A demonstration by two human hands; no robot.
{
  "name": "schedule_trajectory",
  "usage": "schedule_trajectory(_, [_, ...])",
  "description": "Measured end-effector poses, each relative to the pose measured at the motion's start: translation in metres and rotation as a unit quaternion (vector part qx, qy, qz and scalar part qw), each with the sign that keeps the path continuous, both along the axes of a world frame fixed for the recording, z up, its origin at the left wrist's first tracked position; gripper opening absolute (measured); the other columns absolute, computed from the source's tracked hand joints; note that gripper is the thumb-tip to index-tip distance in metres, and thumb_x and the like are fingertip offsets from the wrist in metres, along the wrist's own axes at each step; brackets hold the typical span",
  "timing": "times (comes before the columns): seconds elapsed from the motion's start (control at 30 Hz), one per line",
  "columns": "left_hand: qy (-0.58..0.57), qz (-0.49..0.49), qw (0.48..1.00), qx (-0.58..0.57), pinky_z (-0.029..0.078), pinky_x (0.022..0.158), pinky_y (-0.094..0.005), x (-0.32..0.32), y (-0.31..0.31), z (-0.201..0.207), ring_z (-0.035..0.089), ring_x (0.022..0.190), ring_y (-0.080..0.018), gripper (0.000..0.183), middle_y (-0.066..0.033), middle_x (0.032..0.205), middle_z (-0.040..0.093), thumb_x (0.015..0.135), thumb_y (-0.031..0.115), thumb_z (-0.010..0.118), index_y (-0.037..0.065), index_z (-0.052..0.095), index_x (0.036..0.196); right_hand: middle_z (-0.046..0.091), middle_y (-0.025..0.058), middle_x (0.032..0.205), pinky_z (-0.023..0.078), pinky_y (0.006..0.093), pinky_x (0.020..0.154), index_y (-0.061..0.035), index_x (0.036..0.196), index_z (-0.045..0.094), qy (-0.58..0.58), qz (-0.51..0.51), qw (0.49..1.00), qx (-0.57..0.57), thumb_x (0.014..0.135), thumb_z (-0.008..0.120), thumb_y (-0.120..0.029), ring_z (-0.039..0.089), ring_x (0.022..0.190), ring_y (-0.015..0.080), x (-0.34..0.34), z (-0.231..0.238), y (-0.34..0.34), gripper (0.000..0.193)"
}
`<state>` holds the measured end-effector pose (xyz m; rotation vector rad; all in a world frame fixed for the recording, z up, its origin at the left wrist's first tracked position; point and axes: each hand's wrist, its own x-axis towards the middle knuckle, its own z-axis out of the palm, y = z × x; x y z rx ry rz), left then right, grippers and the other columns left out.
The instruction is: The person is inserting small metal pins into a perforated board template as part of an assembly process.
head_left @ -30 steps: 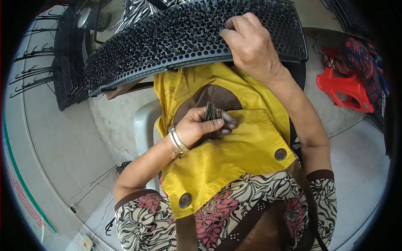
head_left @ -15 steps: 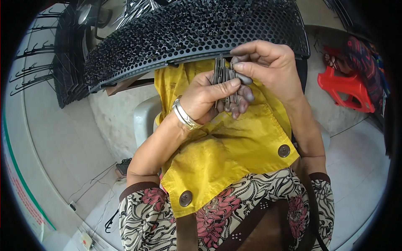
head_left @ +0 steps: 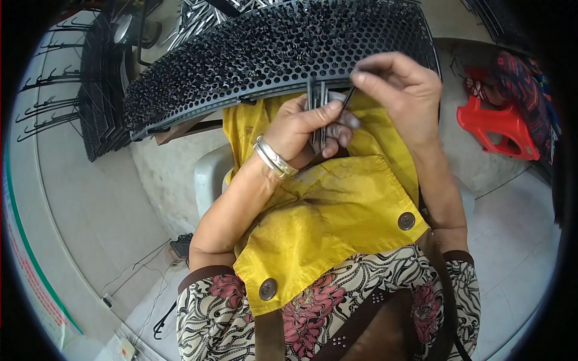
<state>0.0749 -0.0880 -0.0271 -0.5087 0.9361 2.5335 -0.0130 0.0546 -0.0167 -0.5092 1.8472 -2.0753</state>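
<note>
My left hand (head_left: 304, 123) is closed round a small bunch of thin metal rods (head_left: 323, 95), its thumb pressed across them. A silver bracelet circles that wrist. Just to the right, my right hand (head_left: 402, 87) pinches one slim dark rod (head_left: 348, 101) between thumb and fingers. The lower end of this rod meets the fingers of my left hand. Both hands are over the yellow apron (head_left: 319, 210) on my lap. Directly beyond them lies a curved black perforated rack (head_left: 415, 45); many small dark pieces stand in its holes, densest toward the left.
Behind the rack is a pile of loose metal rods (head_left: 201, 24). Dark racks with hooked wires (head_left: 105, 78) stand at the far left. On the right are a red plastic stool (head_left: 497, 129) and patterned cloth (head_left: 524, 90). Thin cables (head_left: 141, 265) lie at lower left.
My right hand has moved slightly right, away from my left hand, drawing one rod partly out of the bunch. The view has shifted a little, showing more of the pile behind the rack.
</note>
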Motion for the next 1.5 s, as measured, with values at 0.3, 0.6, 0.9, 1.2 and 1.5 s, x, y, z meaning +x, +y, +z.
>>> schedule_trajectory(0.3, [-0.102, 0.141, 0.985, 0.006, 0.051, 0.066, -0.0343, 0.014, 0.003, -0.003, 0.058, 0.079, -0.0232, 0.022, -0.0148, 0.092, 0.055, 0.088, 0.008, 0.045, -0.003, 0.046, 0.106, 0.062, 0.0066, 0.079, 0.045, 0.0189, 0.059, 0.0028, 0.080, 0.061, 0.424, -0.200, 0.879, 0.089, 0.070, 0.066, 0.005, 0.056, 0.066, 0.0085, -0.031, -0.013, -0.017, 0.011])
schedule_trajectory(0.6, [-0.074, 0.118, 0.990, 0.017, 0.051, 0.063, -0.0330, 0.021, 0.006, -0.007, 0.056, 0.074, -0.0198, 0.025, -0.0095, 0.085, 0.055, 0.087, 0.013, 0.050, 0.001, 0.048, 0.109, 0.058, 0.0122, 0.076, 0.046, 0.0298, 0.059, 0.0026, 0.077, 0.058, 0.620, -0.080, 0.772, 0.115, 0.062, 0.062, 0.008, 0.055, 0.068, 0.0246, -0.043, -0.033, -0.032, 0.017])
schedule_trajectory(0.9, [-0.028, 0.108, 0.992, 0.061, 0.049, 0.059, -0.0311, 0.023, 0.006, -0.009, 0.056, 0.072, -0.0201, 0.023, -0.0109, 0.085, 0.056, 0.088, 0.014, 0.048, 0.000, 0.047, 0.105, 0.058, 0.0112, 0.080, 0.045, 0.0256, 0.054, 0.0020, 0.085, 0.060, 0.433, -0.011, 0.889, 0.152, 0.069, 0.061, 0.003, 0.056, 0.065, 0.0170, -0.004, -0.016, -0.020, 0.016])
schedule_trajectory(1.2, [-0.023, 0.076, 0.996, 0.033, 0.051, 0.060, -0.0305, 0.020, 0.010, 0.004, 0.060, 0.072, -0.0207, 0.019, -0.0143, 0.086, 0.058, 0.087, 0.013, 0.049, -0.002, 0.048, 0.098, 0.060, 0.0045, 0.075, 0.047, 0.0165, 0.058, 0.0044, 0.093, 0.058, -0.046, 0.123, 0.991, 0.020, 0.073, 0.061, 0.005, 0.057, 0.064, 0.0058, 0.009, -0.009, -0.008, 0.020])
schedule_trajectory(1.5, [-0.039, 0.116, 0.991, -0.045, 0.053, 0.060, -0.0308, 0.024, 0.015, 0.002, 0.060, 0.070, -0.0210, 0.018, -0.0150, 0.084, 0.059, 0.086, 0.010, 0.050, -0.003, 0.049, 0.098, 0.060, 0.0027, 0.073, 0.044, 0.0158, 0.057, 0.0034, 0.085, 0.060, 0.032, 0.090, 0.989, 0.117, 0.073, 0.063, 0.003, 0.054, 0.064, 0.0038, 0.014, -0.015, -0.004, 0.013])
